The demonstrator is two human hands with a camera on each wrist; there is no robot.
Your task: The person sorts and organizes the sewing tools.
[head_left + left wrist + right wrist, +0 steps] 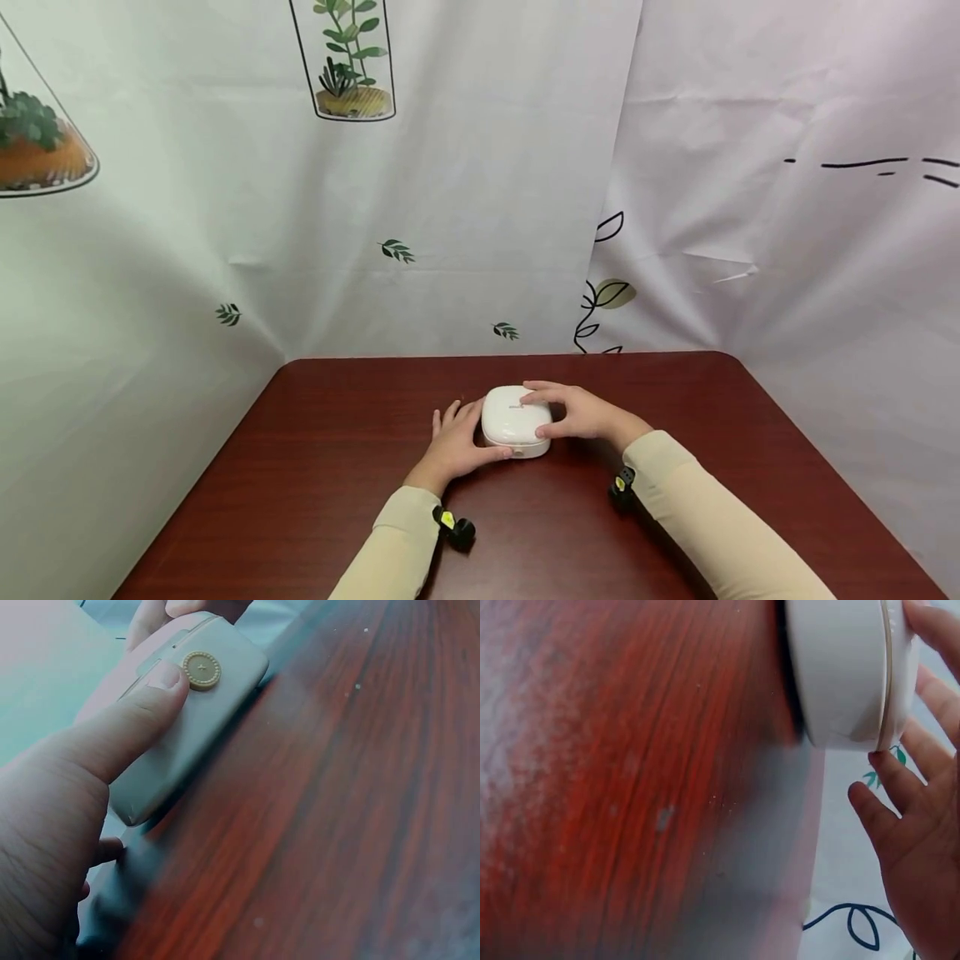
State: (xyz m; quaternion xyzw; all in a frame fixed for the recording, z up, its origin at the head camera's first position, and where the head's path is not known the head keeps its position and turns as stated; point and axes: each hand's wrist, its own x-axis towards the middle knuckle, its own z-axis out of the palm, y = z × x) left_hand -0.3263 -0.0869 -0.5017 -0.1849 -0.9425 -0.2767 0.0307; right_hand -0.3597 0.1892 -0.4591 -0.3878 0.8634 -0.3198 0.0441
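A small white rounded-square box (pixel 517 414) with a lid sits on the table, its lid closed flat on the base. On its front is a round gold button (pixel 202 670) with a beaded rim. My left hand (pixel 454 447) grips the box from the left, with the thumb (pixel 154 701) on the front beside the button and the fingers along the left side. From the right, my right hand (pixel 581 412) holds the lid, its thumb at the near right corner and fingers over the top. A thin seam between lid and base shows in the right wrist view.
The dark red wooden table (pixel 337 500) has rounded far corners. Pale fabric (pixel 480 167) printed with plants hangs behind it and along both sides. Black wrist cameras (pixel 456 531) are strapped at both cuffs.
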